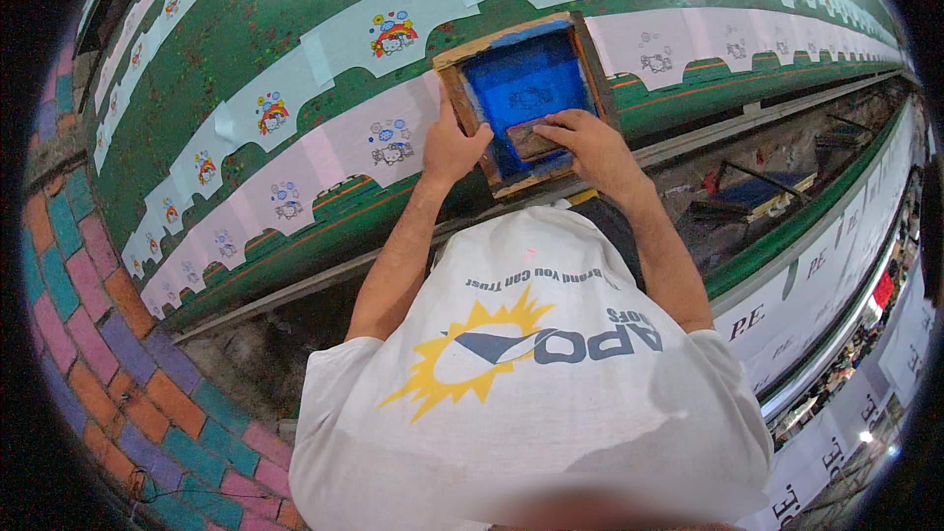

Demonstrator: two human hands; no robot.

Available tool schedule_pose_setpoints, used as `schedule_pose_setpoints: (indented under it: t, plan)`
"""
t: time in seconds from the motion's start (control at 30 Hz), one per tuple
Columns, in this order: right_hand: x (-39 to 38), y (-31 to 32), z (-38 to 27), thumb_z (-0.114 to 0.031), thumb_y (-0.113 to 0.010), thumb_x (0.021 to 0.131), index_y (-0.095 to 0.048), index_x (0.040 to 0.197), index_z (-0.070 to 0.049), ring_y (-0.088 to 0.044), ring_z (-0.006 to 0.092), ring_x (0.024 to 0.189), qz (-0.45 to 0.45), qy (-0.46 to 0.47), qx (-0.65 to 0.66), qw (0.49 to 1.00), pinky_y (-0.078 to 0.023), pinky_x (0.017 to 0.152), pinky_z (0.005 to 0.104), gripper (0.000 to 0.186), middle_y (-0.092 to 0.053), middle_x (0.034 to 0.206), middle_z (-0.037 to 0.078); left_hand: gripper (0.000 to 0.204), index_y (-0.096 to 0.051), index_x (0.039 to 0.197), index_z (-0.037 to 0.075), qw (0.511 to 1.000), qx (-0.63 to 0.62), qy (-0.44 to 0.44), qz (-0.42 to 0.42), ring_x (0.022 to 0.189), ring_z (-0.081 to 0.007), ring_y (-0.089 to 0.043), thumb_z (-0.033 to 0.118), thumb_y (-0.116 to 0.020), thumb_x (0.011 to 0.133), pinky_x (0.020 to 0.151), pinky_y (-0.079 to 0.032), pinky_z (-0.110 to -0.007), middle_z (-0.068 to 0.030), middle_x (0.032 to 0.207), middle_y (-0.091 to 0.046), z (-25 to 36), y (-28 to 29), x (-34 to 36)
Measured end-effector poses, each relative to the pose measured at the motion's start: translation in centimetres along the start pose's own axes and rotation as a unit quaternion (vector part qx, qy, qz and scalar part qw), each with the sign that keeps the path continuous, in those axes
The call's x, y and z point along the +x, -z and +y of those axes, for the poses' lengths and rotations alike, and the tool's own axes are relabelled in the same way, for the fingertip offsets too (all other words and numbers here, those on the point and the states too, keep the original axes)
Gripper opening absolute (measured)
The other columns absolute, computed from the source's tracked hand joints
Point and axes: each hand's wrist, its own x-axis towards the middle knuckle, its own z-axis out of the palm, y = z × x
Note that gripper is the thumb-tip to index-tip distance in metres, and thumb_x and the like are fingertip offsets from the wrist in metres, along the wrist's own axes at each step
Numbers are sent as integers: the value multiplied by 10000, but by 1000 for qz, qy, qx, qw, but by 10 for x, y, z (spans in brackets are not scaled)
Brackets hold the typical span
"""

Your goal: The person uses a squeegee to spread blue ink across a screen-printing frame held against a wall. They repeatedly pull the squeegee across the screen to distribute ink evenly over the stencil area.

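A wooden screen-printing frame with blue mesh lies tilted on a row of pale pink cut pieces. My left hand grips the frame's left side, thumb along the wood and fingers partly hidden at its outer edge. In my right hand is a brownish squeegee, held against the lower part of the mesh. A faint cartoon outline shows through the mesh. Pink pieces on both sides of the frame carry dark line prints, with blue marks on the one just left.
Light blue pieces with colourful rainbow prints line the long green table farther back. Below its near edge, another blue-meshed frame rests in a trough at right. Another table with white printed sheets stands at lower right; coloured paving lies left.
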Motion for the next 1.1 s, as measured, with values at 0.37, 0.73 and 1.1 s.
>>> schedule_pose_setpoints:
  t: [0.37, 0.73, 1.1]
  plan:
    - [-15, 15, 29, 33, -677, 840, -731, 1394, -133, -657, 338, 1266, 43, 37, 22, 998, -546, 1109, 447, 582, -717, 1349, 115, 1172, -99, 1726, -65, 995, 86, -27, 43, 935, -411, -814, 263, -812, 855, 833, -653, -460, -259, 1069, -812, 36, -8, -7]
    - [-79, 98, 181, 81, -674, 810, -728, 1373, -94, -655, 330, 1275, 71, 25, 22, 997, -544, 1116, 444, 592, -706, 1352, 120, 1111, -194, 1735, 5, 996, 57, -33, 62, 1026, -418, -797, 241, -841, 863, 940, -625, -473, -264, 1200, -789, 158, -152, 53]
    - [-86, 105, 230, -2, -754, 784, -727, 1355, -95, -645, 349, 1246, 49, 60, 11, 997, -541, 1104, 455, 579, -703, 1312, 132, 978, -359, 1674, 27, 999, -8, -10, 51, 1090, -386, -786, 199, -857, 850, 971, -612, -466, -239, 1262, -774, 163, -191, 74]
